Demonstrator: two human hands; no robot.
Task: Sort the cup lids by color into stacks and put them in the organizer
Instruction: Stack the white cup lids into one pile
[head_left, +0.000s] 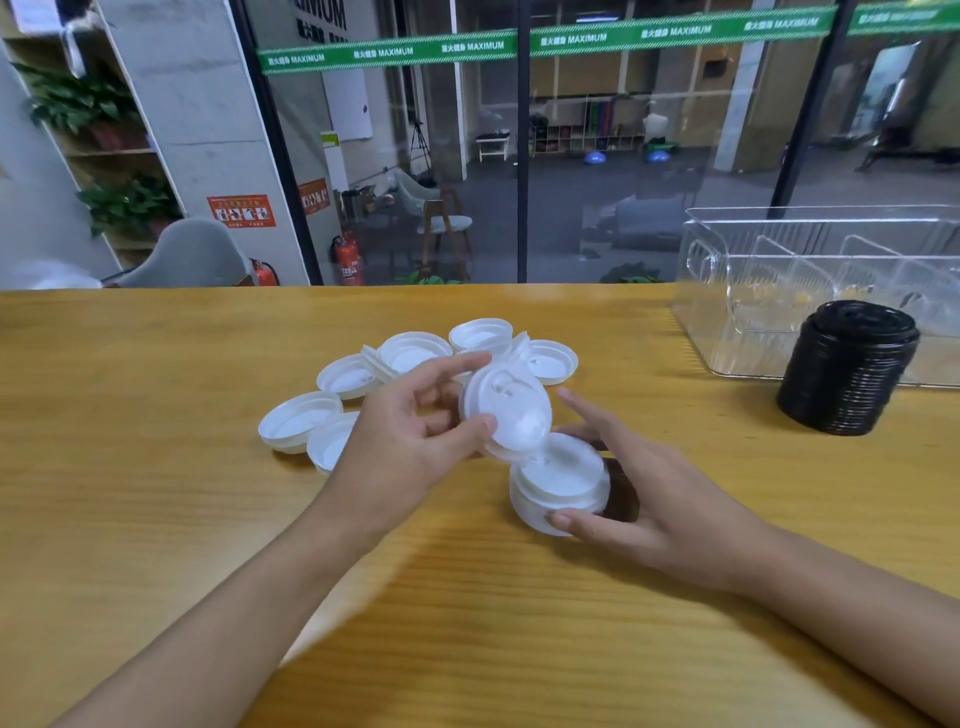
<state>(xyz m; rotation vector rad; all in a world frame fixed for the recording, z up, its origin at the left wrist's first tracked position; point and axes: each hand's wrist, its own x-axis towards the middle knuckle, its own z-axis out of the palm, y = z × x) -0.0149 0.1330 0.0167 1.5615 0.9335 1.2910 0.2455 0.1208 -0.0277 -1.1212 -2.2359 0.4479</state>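
Note:
My left hand (410, 431) grips a white lid (506, 408), tilted, just above a short stack of white lids (558, 483) on the table. My right hand (639, 493) cups that stack from the right, thumb against its front and fingers behind it. Several loose white lids (410, 353) lie upside down in a cluster behind my left hand, with two more at the left (298, 421). A tall stack of black lids (847, 366) stands at the right, in front of the clear plastic organizer (753, 291), whose compartments are split by clear dividers.
The wooden table (156, 467) runs to a glass wall at the back. The organizer sits at the table's far right corner. A dark knot in the wood (621, 493) shows beside the white stack.

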